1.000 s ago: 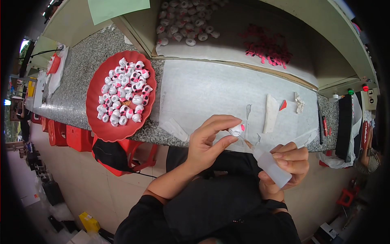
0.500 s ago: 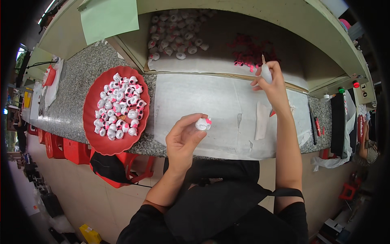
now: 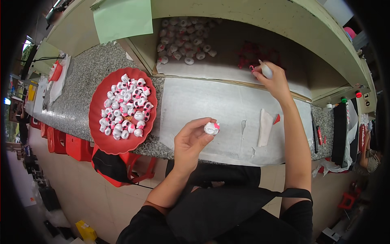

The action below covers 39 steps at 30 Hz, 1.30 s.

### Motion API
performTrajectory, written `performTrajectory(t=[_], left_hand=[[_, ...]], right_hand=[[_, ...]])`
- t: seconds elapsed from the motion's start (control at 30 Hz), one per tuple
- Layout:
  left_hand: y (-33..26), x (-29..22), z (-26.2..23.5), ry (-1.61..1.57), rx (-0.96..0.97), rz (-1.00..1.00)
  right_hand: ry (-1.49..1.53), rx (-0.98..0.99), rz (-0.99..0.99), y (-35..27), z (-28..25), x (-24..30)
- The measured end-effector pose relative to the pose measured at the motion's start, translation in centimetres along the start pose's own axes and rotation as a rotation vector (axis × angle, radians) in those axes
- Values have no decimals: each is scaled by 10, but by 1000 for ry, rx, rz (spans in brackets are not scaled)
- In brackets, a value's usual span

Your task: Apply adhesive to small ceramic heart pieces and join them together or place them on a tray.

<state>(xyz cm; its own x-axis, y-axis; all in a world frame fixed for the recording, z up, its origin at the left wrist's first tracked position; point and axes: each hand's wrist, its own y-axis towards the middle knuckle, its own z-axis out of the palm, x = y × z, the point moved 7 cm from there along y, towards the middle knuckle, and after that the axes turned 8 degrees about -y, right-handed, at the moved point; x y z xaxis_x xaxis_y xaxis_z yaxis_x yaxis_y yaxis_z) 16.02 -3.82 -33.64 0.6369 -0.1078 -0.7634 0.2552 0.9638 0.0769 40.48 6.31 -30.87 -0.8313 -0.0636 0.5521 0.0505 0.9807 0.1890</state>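
A small red dish (image 3: 55,71) sits at ten o'clock on the dial of the view, with red stools (image 3: 78,149) lower down at eight. At nine, a scalloped red plate (image 3: 122,148) rests on a speckled grey countertop (image 3: 83,87), loaded with small white figures (image 3: 127,97) marked in pink and black. A pale green sheet (image 3: 123,22) hangs at eleven.

Just below the dial's centre, the person's left hand (image 3: 188,143) pinches one white figure with a pink patch (image 3: 211,129) between thumb and fingers, holding it above white paper (image 3: 227,112) spread over the counter. More white figures (image 3: 187,42) lie heaped inside the shelf at twelve o'clock.

Dark pink pieces (image 3: 254,53) are scattered in the shelf's shadow between one and two. In front of them, at two, the person's right hand (image 3: 275,78) grips a white bottle with a thin tip (image 3: 266,70), its fingers curled around it; a pink loop (image 3: 252,68) shows at the fingertips, though whether it is pinched or merely touched cannot be told.

At three lie a white strip (image 3: 265,128), a red scrap (image 3: 277,118) beside it, and, farther out, a dark rod (image 3: 315,132) and a red marker (image 3: 319,135).
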Motion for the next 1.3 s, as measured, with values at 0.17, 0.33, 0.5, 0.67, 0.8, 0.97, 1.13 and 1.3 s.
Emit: performTrajectory(t=[0.17,0.33,0.5,0.67,0.8,0.97,1.13,1.3], left_hand=[[3,9,20,-128,151,-76],[-3,28,32,-123,202,-210],[-9,17,32,-45,147,-92],[-14,11,30,165,156,5],[-17,6,32,310,175,89],[-16,0,37,349,257,183],[-17,3,32,169,248,96],[-18,4,32,-61,191,-78]], right_hand=[[435,131,-2,-77,4,59],[748,190,112,-118,20,71],[1013,-7,247,-141,19,63],[1207,-64,278,-157,19,77],[1244,-11,280,-159,30,86],[1220,-14,295,-159,36,85],[1118,-55,240,-161,36,88],[1011,-54,111,-160,26,91]])
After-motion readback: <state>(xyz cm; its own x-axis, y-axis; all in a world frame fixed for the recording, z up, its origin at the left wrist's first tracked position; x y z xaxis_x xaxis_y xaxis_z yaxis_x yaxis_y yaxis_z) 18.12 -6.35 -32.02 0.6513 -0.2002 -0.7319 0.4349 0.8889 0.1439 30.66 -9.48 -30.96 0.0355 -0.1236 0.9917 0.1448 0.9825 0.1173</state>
